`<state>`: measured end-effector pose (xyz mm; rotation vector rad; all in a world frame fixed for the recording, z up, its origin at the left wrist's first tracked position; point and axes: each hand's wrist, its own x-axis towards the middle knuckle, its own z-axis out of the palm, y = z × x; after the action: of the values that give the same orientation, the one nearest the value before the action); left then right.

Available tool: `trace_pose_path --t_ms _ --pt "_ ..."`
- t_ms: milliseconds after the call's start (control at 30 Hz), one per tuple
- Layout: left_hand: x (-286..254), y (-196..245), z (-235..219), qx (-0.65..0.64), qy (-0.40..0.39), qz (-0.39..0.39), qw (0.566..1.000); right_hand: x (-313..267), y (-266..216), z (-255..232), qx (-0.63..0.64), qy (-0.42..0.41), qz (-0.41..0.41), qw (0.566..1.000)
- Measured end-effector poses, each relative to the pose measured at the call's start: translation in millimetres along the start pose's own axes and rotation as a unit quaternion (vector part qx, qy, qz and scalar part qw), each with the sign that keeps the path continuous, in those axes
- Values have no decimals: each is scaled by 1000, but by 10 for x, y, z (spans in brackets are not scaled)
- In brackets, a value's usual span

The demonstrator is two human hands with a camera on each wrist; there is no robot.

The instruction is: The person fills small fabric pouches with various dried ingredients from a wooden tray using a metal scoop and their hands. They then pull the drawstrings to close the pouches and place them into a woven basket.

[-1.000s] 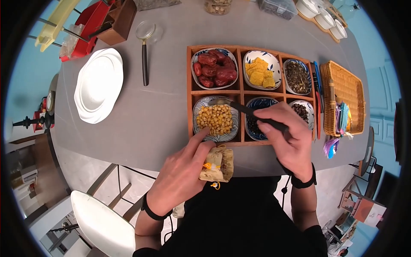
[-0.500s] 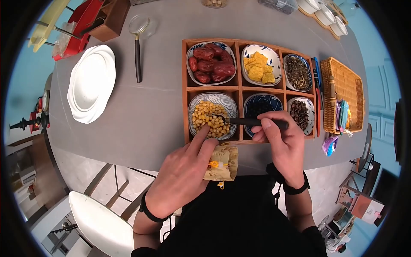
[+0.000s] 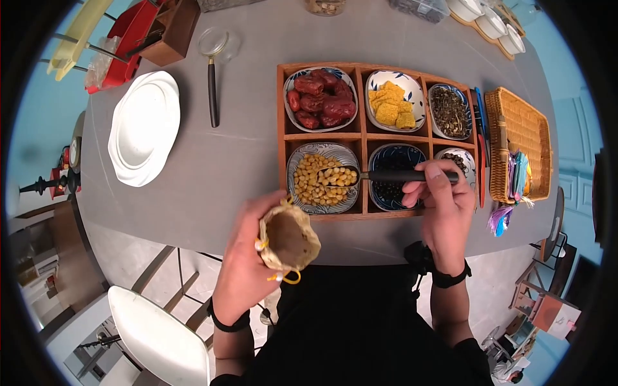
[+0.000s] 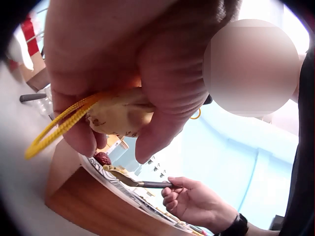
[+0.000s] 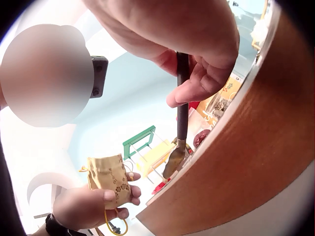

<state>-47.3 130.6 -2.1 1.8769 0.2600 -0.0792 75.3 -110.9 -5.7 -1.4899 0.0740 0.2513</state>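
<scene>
My left hand (image 3: 239, 257) grips a small beige cloth drawstring pouch (image 3: 288, 239) with yellow cords, its mouth wide and facing up. In the right wrist view the pouch (image 5: 110, 172) stands upright, with fingers and thumb round it. My right hand (image 3: 445, 204) holds a black-handled spoon (image 3: 402, 175) by its handle. Yellow corn-like kernels (image 3: 306, 177) fill the spoon's bowl and the patterned dish (image 3: 344, 153) under it. The pouch is just in front of this dish, left of the spoon.
A wooden compartment box (image 3: 283, 135) holds dishes of red dates (image 3: 325, 103), yellow pieces (image 3: 389, 106), dried leaves (image 3: 450, 112) and dark beans (image 3: 388, 191). Left are a white plate (image 3: 145, 128) and a magnifying glass (image 3: 213, 90); right, a wicker basket (image 3: 521, 128) with tasselled pouches.
The spoon has gone down into the kernels and come up loaded. My left hand has drawn back from the dish and turned the pouch so its mouth faces up.
</scene>
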Motion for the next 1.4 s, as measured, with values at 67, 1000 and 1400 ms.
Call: trace_pose_path --t_ms 67,1000,1400 --pt "95 12 -3 104 39 19 994 -2 -54 -31 6 4 -2 1000" --pt "108 81 -31 121 -62 72 988 122 -221 154 -156 -211 -150 953" --pt "212 292 3 300 -167 88 935 37 -279 -4 -253 -209 -163 930"
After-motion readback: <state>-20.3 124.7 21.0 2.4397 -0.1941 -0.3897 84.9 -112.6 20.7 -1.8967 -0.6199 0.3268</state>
